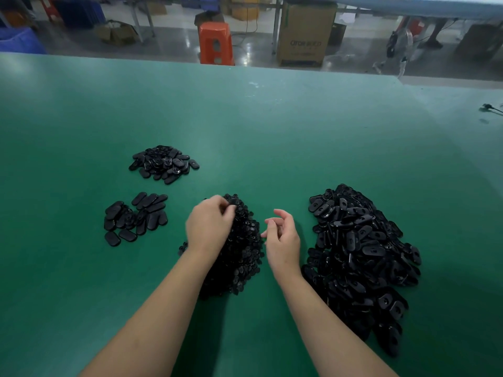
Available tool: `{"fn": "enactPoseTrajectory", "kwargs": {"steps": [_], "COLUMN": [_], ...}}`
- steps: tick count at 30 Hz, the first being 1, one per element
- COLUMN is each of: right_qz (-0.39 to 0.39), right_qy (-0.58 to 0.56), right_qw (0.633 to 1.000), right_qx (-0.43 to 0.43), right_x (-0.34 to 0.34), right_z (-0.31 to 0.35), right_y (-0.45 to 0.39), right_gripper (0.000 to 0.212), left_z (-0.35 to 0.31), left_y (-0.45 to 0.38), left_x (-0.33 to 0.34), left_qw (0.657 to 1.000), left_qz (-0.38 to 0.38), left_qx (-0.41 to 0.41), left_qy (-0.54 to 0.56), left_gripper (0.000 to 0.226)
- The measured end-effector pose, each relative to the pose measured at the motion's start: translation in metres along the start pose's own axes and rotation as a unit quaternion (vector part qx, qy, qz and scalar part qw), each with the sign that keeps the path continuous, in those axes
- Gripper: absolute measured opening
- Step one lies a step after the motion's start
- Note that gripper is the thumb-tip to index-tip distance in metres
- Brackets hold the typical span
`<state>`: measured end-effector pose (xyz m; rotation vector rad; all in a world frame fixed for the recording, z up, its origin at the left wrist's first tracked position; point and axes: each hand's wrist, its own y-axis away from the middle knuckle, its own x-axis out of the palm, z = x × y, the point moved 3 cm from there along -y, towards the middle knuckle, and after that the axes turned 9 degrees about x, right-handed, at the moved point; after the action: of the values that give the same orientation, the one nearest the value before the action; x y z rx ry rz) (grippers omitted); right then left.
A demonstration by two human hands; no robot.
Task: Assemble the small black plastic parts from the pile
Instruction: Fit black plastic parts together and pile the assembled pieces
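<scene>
A: Roughly early, by the look of it. Two small groups of oval black pieces lie to the left, the far heap (164,163) and the near cluster (135,218); I'd guess those are finished, can't confirm. The big pile of oval shells (359,257) on the right and the middle pile of small round parts (239,248) are both large, so most is left.

B: Hands?

A: Left hand (209,223) sits on top of the middle pile, fingers curled into it; whether it pinches a part, cannot tell. Right hand (281,236) hovers between the two piles, fingers loosely curled, holding nothing visible.

B: Room?

A: Green table (272,126) is open beyond the piles; its far edge is well apart. A cable end (490,108) lies far right.
</scene>
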<state>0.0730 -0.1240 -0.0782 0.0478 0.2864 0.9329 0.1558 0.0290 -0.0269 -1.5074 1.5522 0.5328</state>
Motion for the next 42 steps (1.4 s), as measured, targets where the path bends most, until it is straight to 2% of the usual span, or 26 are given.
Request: {"fn": "enactPoseTrajectory", "kwargs": {"steps": [4,8,13,15,17,20,26,30,37,42], "right_qz": [0.007,0.011,0.006,0.004,0.003,0.006,0.008,0.013,0.019,0.026], "right_qy": [0.021,0.037,0.045,0.048,0.05,0.054,0.063,0.064,0.066,0.071], "right_qw": [1.0,0.999,0.999,0.999,0.999,0.999,0.998,0.998,0.998,0.997], "right_qx": [0.002,-0.001,-0.005,-0.004,-0.001,0.003,0.004,0.008,0.006,0.008], "right_x": [0.0,0.001,0.002,0.002,0.002,0.002,0.002,0.002,0.001,0.001], "right_z": [0.0,0.002,0.003,0.004,0.004,0.005,0.008,0.007,0.009,0.009], "right_y": [0.0,0.001,0.002,0.003,0.003,0.004,0.005,0.007,0.01,0.01], "right_gripper": [0.017,0.014,0.01,0.01,0.01,0.01,0.01,0.01,0.012,0.014], "left_z": [0.06,0.111,0.14,0.136,0.125,0.108,0.113,0.106,0.105,0.114], "left_y": [-0.001,0.004,0.008,0.01,0.014,0.026,0.036,0.038,0.038,0.033], "left_x": [-0.029,-0.06,-0.075,-0.074,-0.067,-0.047,-0.031,-0.028,-0.021,-0.01], "left_qw": [0.995,0.978,0.966,0.967,0.976,0.988,0.991,0.995,0.995,0.998], "left_qz": [-0.044,-0.135,-0.156,-0.169,-0.171,-0.137,-0.112,-0.079,-0.001,0.04], "left_qx": [-0.087,-0.159,-0.205,-0.188,-0.133,-0.061,-0.058,0.0,0.033,0.038], "left_qy": [-0.01,-0.021,-0.015,-0.011,0.005,0.022,0.046,0.056,0.09,0.022], "left_gripper": [0.02,0.02,0.025,0.026,0.024,0.023,0.027,0.026,0.056,0.052]}}
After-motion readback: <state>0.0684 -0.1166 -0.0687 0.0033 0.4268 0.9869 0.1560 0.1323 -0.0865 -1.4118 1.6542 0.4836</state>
